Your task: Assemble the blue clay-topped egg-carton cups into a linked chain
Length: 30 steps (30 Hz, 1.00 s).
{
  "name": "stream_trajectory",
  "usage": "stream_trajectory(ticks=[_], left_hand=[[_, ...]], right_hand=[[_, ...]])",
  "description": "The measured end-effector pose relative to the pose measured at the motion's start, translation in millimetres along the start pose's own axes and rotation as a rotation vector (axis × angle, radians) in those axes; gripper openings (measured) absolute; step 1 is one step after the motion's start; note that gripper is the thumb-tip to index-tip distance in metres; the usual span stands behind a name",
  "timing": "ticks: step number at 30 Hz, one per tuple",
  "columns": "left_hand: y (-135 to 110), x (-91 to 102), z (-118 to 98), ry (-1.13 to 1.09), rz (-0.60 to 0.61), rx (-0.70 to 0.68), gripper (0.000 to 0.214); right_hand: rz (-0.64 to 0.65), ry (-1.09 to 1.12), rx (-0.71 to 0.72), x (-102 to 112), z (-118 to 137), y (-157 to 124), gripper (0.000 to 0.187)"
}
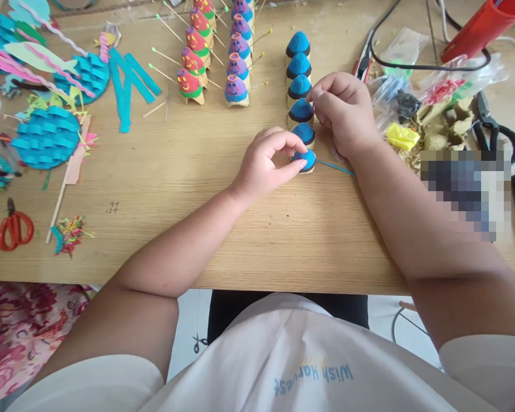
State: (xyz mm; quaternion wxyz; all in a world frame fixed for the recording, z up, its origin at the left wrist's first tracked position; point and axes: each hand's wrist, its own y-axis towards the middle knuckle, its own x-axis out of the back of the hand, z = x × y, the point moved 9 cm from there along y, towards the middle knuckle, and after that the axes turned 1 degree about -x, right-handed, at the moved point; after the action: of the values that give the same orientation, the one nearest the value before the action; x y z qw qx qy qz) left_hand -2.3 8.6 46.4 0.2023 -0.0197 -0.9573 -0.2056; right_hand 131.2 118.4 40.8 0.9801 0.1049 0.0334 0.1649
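Note:
A strip of egg-carton cups (301, 67) runs away from me, each cup topped with blue clay above a dark band. My left hand (268, 163) holds the nearest blue cup (305, 157) between thumb and fingers. Beside the strip's right side, my right hand (345, 111) is closed in a pinch at one of the middle cups. Whatever it pinches is mostly hidden; only a small dark bit shows at the fingertips. A thin blue strip (337, 167) lies on the table between the nearest cup and my right forearm.
Finished-looking caterpillars, one red-green (189, 83) and one purple (236, 88), stand to the left with stick feelers. Woven blue paper fish (47, 137) and orange scissors (15, 229) lie farther left. At right are clay bags (402, 136), black scissors (491, 126) and a red cylinder (480, 28).

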Motion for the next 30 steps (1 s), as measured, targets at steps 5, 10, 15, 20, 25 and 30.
stream_trajectory(ticks=[5,10,15,20,25,30], left_hand=[[-0.5,-0.9,-1.2,0.016,-0.012,0.004,0.017],[0.0,4.6,4.3,-0.064,-0.069,0.031,0.018],[1.2,12.6,14.0,-0.088,-0.162,0.040,0.022],[0.4,15.6,13.9,-0.070,-0.212,0.028,0.016],[0.1,19.3,21.1,-0.102,-0.247,0.127,0.016],[-1.1,18.1,25.6,-0.110,-0.240,0.154,0.013]], right_hand=[[-0.003,0.039,0.008,-0.6,1.5,-0.9,0.012],[-0.010,0.080,0.062,-0.7,4.6,-0.5,0.009],[0.008,-0.046,0.073,-4.2,11.8,-4.9,0.019],[0.018,-0.145,0.074,-6.4,18.2,-12.1,0.027],[0.038,-0.114,0.052,-5.5,18.2,-12.2,0.042],[0.034,0.067,-0.053,3.4,8.8,-8.2,0.040]])
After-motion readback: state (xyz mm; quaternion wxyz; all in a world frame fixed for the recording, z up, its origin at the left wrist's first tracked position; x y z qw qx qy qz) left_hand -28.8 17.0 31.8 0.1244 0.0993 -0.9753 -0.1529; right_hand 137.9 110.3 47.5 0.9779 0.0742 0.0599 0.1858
